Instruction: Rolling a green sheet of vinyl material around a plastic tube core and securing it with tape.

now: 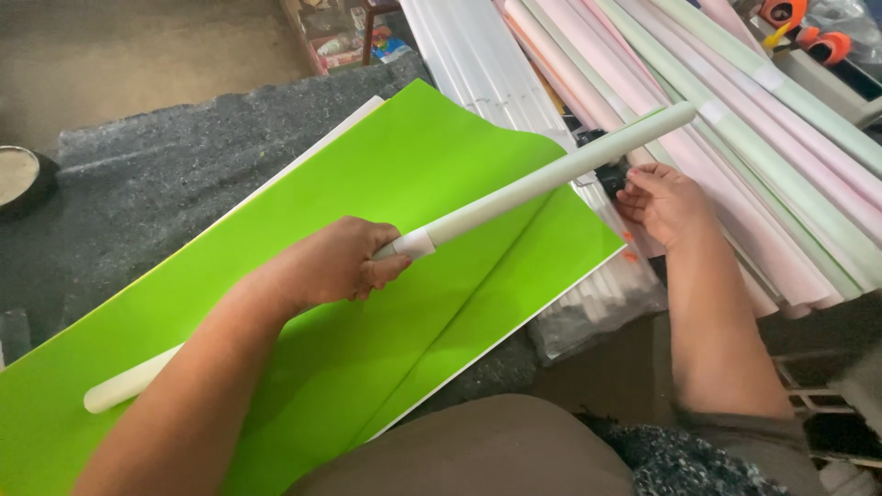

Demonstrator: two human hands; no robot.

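My left hand grips a long pale green paper roll near a white tape band, holding it slanted above a bright green sheet that lies flat on a dark grey felt surface. The roll's lower end rests on the sheet at the left. My right hand reaches into the pile of pink and pale green rolls, fingers curled against them beside a small black object; whether it holds anything is unclear.
A bundle of clear white wrapped rolls lies behind the sheet. A dark round container stands at the left edge. Orange-handled tools lie at the top right. My lap is at the bottom.
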